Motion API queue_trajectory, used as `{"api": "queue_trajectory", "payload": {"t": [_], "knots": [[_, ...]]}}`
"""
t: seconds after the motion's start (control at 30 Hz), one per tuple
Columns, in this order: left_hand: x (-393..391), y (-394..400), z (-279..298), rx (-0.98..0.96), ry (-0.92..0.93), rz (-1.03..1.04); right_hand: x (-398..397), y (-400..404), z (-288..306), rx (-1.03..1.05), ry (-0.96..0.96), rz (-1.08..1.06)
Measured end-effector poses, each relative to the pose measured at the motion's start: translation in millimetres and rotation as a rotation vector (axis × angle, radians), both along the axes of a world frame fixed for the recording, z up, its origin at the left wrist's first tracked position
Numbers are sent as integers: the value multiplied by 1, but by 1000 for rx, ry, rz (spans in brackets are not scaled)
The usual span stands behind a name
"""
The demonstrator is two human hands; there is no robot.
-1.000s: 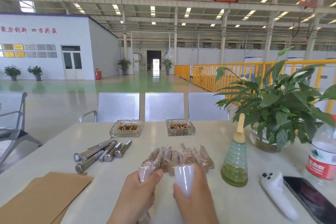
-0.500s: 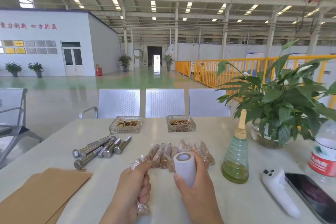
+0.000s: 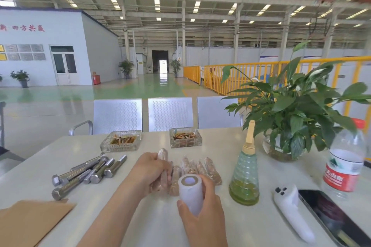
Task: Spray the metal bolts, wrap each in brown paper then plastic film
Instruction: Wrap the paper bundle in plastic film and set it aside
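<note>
Wrapped bolt point(image 3: 163, 168) in left hand point(image 3: 149, 172) — film roll point(image 3: 190, 193) in right hand point(image 3: 202, 220).

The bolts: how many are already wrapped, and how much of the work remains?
Done: about five wrapped bolts lie in a row, brown paper under film. In hand: the left hand grips one more wrapped bolt at the row's left end; the right hand holds the film roll. Left: about six bare bolts lie unwrapped beside the brown paper.

White table point(image 3: 60, 158): bare bolts point(image 3: 88, 172), wrapped bolts point(image 3: 202, 167), brown paper point(image 3: 30, 222), oil bottle point(image 3: 245, 178)
</note>
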State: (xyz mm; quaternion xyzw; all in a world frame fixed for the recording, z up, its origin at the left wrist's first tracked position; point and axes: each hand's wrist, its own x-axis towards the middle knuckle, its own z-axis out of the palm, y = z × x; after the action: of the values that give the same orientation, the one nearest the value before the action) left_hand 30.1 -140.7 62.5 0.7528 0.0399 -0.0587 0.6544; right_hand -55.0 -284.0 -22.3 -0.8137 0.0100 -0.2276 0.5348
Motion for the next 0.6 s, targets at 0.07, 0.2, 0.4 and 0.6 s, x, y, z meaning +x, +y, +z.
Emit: {"api": "queue_trajectory", "payload": {"t": [0.07, 0.2, 0.4, 0.6], "knots": [[25, -13, 2, 141, -83, 93, 3, 0, 4, 26, 1, -13], [63, -35, 4, 487, -169, 122, 1, -1, -1, 67, -49, -61], [73, -39, -23, 961, -259, 2, 8, 0, -5, 71, -74, -64], [32, -11, -21, 680, -448, -90, 7, -1, -3, 41, -25, -64]]}}
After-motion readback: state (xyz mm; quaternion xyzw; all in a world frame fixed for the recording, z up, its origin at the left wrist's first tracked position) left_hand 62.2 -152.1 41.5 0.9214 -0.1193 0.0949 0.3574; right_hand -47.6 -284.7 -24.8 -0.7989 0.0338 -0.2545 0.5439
